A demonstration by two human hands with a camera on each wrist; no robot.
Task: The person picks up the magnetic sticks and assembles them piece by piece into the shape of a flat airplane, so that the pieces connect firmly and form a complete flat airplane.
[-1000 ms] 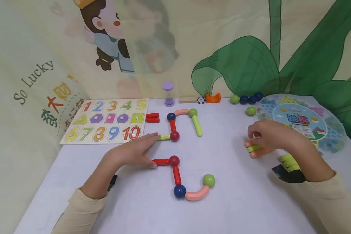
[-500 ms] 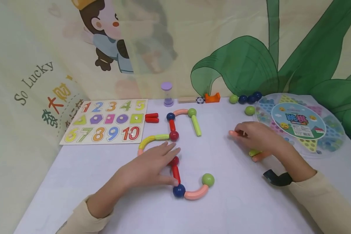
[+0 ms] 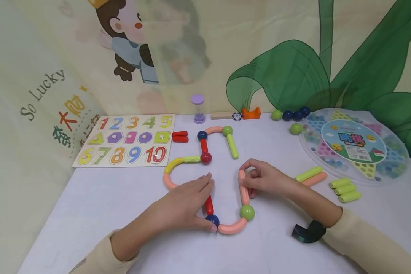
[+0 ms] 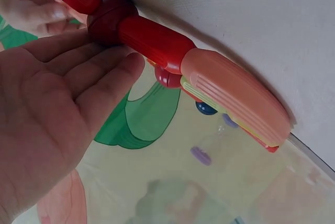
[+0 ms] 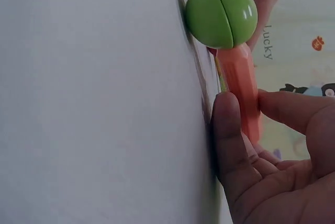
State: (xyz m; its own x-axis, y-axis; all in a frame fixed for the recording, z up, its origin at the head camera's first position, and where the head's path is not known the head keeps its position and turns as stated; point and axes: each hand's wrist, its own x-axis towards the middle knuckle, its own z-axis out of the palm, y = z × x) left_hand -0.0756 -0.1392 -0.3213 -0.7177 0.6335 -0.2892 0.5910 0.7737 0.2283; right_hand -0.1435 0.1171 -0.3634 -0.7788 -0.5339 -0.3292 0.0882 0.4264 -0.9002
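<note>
My right hand [image 3: 268,179] pinches a straight pink magnetic rod [image 3: 244,194] between thumb and fingers. The rod's near end meets a green ball [image 3: 247,212], as the right wrist view confirms. From that ball a curved pink rod [image 3: 232,227] runs to a blue ball [image 3: 212,220]. My left hand [image 3: 181,205] lies over the chain's left part with fingers extended, its thumb at the blue ball. In the left wrist view those fingers touch a red ball [image 4: 112,20] joined to red rods. Farther back, the chain continues through another red ball [image 3: 206,158] to a lime rod [image 3: 232,146].
A number puzzle board [image 3: 123,140] lies at the left, with two red rods [image 3: 180,136] beside it. A purple hourglass [image 3: 198,109] stands at the back. Spare lime rods [image 3: 345,189], blue balls [image 3: 298,115] and a round game board [image 3: 354,144] are at the right.
My right hand has picked up the pink rod from the right-hand pile and brought it left to the green ball. My left hand has shifted toward the near red and blue balls.
</note>
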